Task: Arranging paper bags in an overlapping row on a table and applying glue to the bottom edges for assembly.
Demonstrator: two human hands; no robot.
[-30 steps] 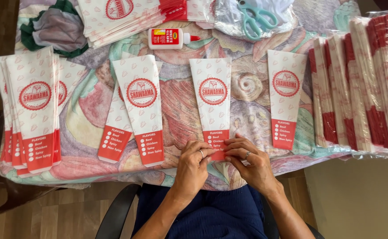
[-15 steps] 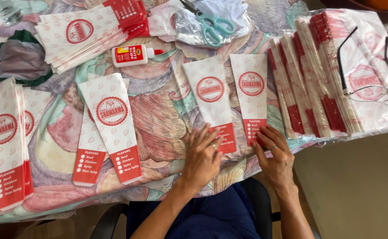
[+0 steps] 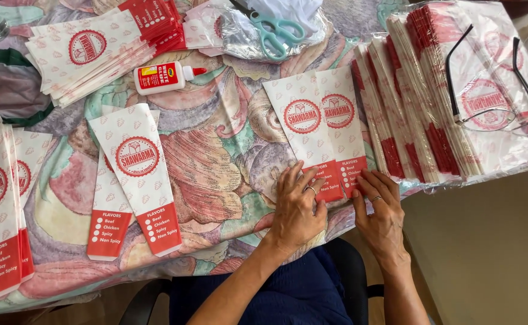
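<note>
Two white paper sleeves with red round logos and red bottom bands lie side by side near the table's front edge, the left sleeve (image 3: pixel 300 129) slightly overlapping the right sleeve (image 3: pixel 341 123). My left hand (image 3: pixel 297 207) lies flat on the left sleeve's red bottom band. My right hand (image 3: pixel 382 213) presses fingertips on the right sleeve's bottom edge. Both hands are spread and grip nothing.
A glue bottle (image 3: pixel 163 77), teal scissors (image 3: pixel 274 31) on clear plastic and a sleeve stack (image 3: pixel 89 51) lie at the back. More sleeves (image 3: pixel 137 180) rest left. Bagged sleeve stacks (image 3: pixel 444 114) with eyeglasses (image 3: pixel 492 114) on top stand right. A floral cloth (image 3: pixel 216 156) covers the table.
The view has shifted right and closer. The left sleeve has slid right under my left hand until it sits against the right sleeve; my right hand stays at that sleeve's bottom.
</note>
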